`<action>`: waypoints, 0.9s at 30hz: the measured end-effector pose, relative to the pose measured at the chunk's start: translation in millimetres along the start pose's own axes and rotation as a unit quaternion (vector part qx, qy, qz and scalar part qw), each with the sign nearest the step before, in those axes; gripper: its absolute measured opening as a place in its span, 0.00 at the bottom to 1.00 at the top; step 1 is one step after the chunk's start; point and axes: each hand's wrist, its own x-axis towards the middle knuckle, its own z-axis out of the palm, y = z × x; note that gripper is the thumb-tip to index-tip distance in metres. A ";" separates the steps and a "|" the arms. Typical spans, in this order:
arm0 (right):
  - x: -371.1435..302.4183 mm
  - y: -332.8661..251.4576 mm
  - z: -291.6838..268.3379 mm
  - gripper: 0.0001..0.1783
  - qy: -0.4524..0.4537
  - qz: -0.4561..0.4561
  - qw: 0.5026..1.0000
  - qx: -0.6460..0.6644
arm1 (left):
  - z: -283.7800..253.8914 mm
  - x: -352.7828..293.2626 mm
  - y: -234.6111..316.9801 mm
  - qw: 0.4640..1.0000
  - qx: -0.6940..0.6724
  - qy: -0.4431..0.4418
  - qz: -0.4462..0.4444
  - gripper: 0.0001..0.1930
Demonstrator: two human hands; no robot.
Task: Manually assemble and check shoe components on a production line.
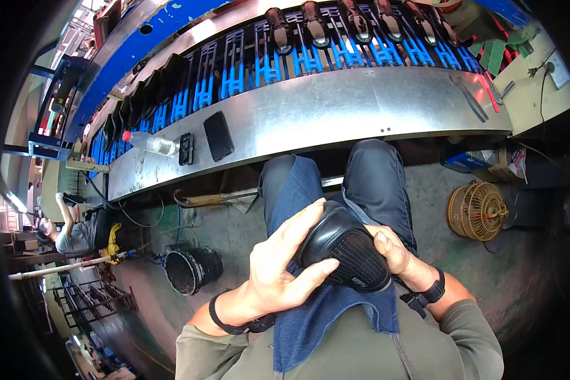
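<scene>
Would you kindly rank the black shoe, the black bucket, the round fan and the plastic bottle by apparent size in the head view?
1. Black shoe, though it is nearest the camera.
2. Black bucket and round fan, about alike.
3. Plastic bottle.

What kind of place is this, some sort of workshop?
Probably a shoe factory line: a metal conveyor bench carries shoes on blue racks, and the person's left hand and right hand hold a black shoe.
</scene>
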 end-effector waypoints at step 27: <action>3.3 -15.5 -1.3 0.37 0.022 -0.020 0.889 0.456 | 4.7 47.0 -8.6 0.991 0.026 -0.121 0.056 0.37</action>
